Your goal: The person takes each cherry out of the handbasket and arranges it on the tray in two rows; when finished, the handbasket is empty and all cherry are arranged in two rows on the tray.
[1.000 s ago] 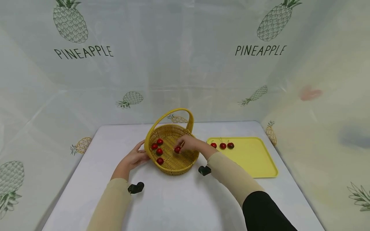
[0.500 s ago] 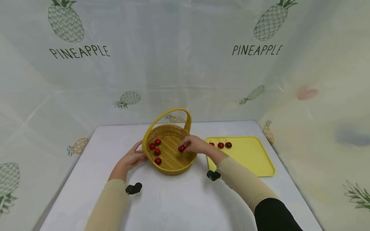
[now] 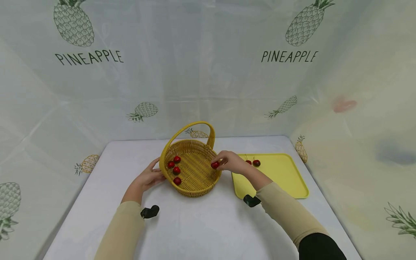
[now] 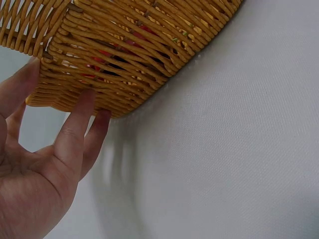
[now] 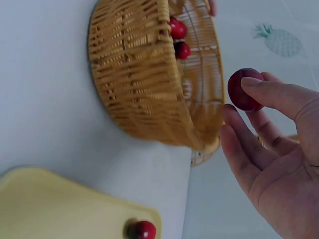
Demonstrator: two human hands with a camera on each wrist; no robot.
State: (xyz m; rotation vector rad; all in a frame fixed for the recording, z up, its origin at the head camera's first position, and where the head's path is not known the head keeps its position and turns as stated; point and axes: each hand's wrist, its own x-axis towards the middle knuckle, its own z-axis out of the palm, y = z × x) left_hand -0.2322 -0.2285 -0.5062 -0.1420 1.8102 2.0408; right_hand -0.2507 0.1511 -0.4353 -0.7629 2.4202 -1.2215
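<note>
In the head view, a yellow wicker basket (image 3: 195,180) with an arched handle holds several red cherries (image 3: 177,170) on its left side. My left hand (image 3: 148,180) rests against its left outer wall; in the left wrist view, the fingertips (image 4: 84,99) touch the woven side without wrapping round it. My right hand (image 3: 232,162) pinches a dark red cherry (image 5: 244,89) between thumb and fingers, just at the basket's right rim. In the right wrist view the cherry is held clear of the basket.
To the right lies a yellow tray (image 3: 276,177) with dark cherries (image 3: 256,163) at its upper left edge, partly hidden by my right hand. The white table (image 3: 195,227) meets a pineapple-printed sheet (image 3: 208,72) at the back.
My right hand has moved right with the cherry, from over the inside of the basket to its right rim. My left hand stays against the basket.
</note>
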